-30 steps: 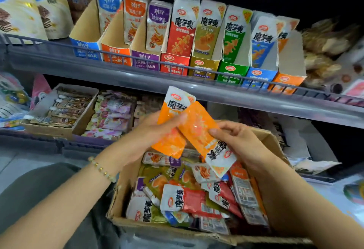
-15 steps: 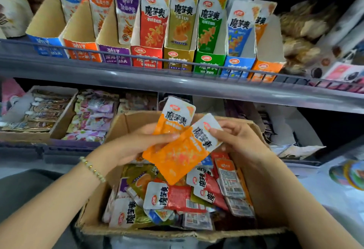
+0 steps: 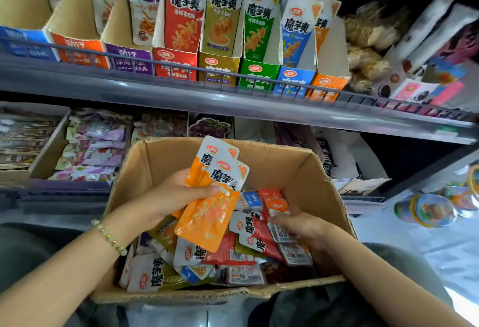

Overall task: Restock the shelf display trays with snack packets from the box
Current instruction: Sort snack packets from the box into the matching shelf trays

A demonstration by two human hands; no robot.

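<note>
Keep the two orange packets (image 3: 207, 218) flat and facing the same way, add only matching ones from the mixed pile in the box (image 3: 272, 161), then slot the bunch upright into the orange tray (image 3: 325, 85) at the right end of the row on the far shelf (image 3: 233, 101). Gripping that pair with the left hand (image 3: 166, 202) over the middle of the box, thumb laid across the fronts. Reaching down with the right hand (image 3: 303, 225) into the box's right side, fingers on a packet there, impossible to tell whether pinched or merely touched.
</note>
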